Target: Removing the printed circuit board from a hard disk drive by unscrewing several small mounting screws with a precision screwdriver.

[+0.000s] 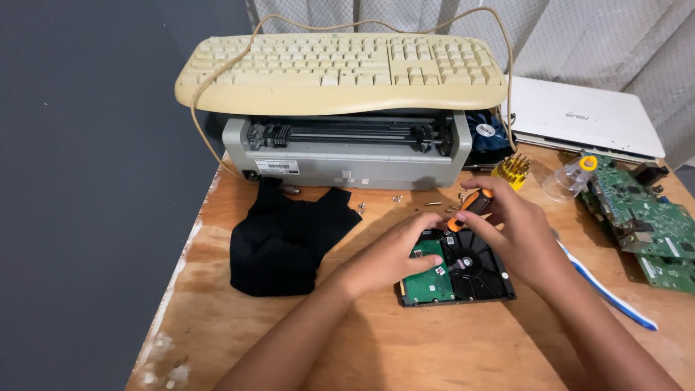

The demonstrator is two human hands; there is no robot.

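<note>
A black cloth point(286, 235) lies at nine o'clock. The left hand point(391, 253) presses flat, fingers spread, on the hard drive point(456, 271) at centre — steadying it — while the right hand point(510, 224) grips an orange screwdriver point(472, 206), tip down.

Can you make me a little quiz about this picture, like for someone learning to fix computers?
1. True or false: the right hand holds a screwdriver with an orange and black handle.
2. What does the left hand rest on?
A. the black cloth
B. the hard drive
C. the green circuit boards
3. Fill in: the cream keyboard lies on top of the grey ____.

Key: 1 true. 2 B. 3 printer.
</note>
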